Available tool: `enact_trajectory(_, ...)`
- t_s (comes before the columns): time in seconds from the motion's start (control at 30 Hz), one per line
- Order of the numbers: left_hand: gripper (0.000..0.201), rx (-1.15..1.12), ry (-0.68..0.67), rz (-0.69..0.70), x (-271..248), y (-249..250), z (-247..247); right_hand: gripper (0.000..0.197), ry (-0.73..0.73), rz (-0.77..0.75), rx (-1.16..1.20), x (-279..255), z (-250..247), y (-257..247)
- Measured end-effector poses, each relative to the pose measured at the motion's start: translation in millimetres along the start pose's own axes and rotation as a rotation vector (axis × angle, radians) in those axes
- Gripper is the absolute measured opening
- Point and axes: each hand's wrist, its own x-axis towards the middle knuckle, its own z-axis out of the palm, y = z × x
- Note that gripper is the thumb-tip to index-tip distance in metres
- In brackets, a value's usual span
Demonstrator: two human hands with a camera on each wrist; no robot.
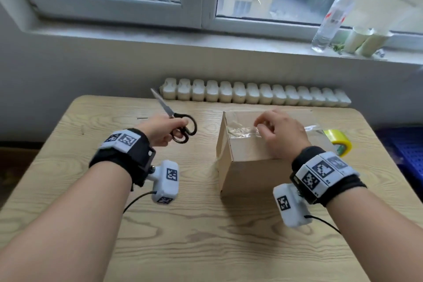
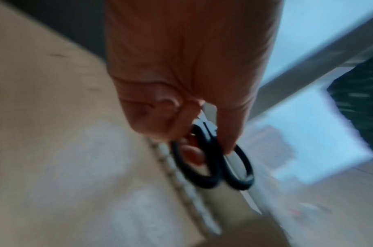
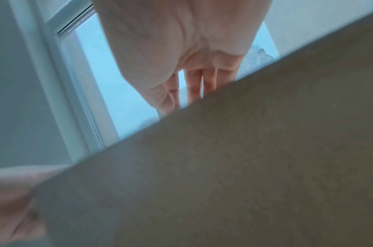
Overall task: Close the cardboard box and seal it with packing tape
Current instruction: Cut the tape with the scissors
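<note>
A closed cardboard box (image 1: 249, 167) stands on the wooden table (image 1: 183, 236), right of centre. A strip of clear packing tape (image 1: 240, 131) lies across its top and runs right to the yellow tape roll (image 1: 341, 143) on the table beside it. My right hand (image 1: 261, 127) rests on the box top with its fingertips on the tape. In the right wrist view the box (image 3: 223, 167) hides the tips of the fingers (image 3: 194, 86). My left hand (image 1: 180, 131) grips black-handled scissors (image 1: 183, 128) left of the box, blades together and pointing up and away. The left wrist view shows the handle loops (image 2: 211, 167).
A white radiator (image 1: 251, 94) runs along the table's far edge below the windowsill. A plastic bottle (image 1: 332, 18) and two cups (image 1: 366, 41) stand on the sill at right. A blue crate (image 1: 407, 151) sits past the table's right edge.
</note>
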Motion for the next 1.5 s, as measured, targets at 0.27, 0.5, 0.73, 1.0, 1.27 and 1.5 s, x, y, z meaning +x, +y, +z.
enact_trajectory(0.27,0.022,0.086,-0.091,0.349,-44.2,104.9,97.2,0.019,-0.124,-0.02,0.675,-6.3,-22.2,3.0)
enact_trajectory(0.5,0.029,0.058,-0.255,0.366,-36.5,96.2,139.1,0.031,-0.137,0.131,1.082,-9.5,-38.0,27.8)
enact_trajectory(0.73,0.054,0.449,-0.111,0.24,-31.6,104.4,163.5,0.021,-0.028,0.281,1.14,-16.7,-57.9,70.7)
enact_trajectory(1.0,0.101,1.093,-0.051,0.336,-33.8,145.3,211.8,0.027,0.198,0.505,1.285,-26.9,-73.0,135.1)
enact_trajectory(1.27,0.103,1.266,-0.196,0.323,-34.9,161.2,263.8,0.045,0.071,0.488,1.38,-41.4,-85.1,173.7)
enact_trajectory(1.5,0.128,1.326,-0.146,0.2,-43.0,166.0,277.4,0.032,-0.053,0.646,1.466,-59.1,-84.8,207.1)
